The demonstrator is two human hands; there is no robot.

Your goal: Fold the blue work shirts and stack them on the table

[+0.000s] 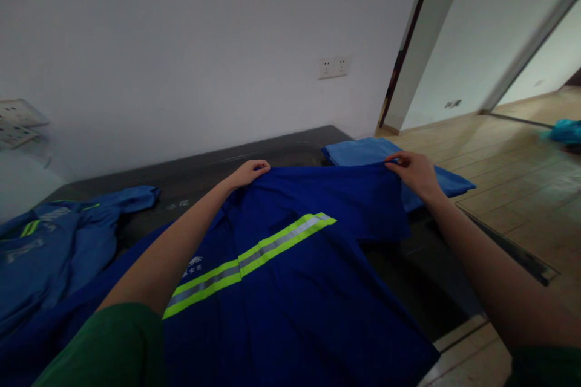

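A dark blue work shirt (290, 296) with a yellow-green and silver reflective stripe across it lies spread out before me, a white print on its chest. My left hand (249, 174) pinches its far edge near the shoulder, fingers closed on the cloth. At the far end of the same sleeve, my right hand (414, 174) grips the upper corner between thumb and fingers. The sleeve is stretched straight between both hands. Part of the shirt is hidden behind my left arm.
Another blue garment (59, 248) with reflective strips lies at the left on the black surface (181, 184). Folded lighter blue cloth (358, 150) rests beyond my right hand. A white wall with sockets (334, 67) stands behind; tiled floor (512, 175) extends at the right.
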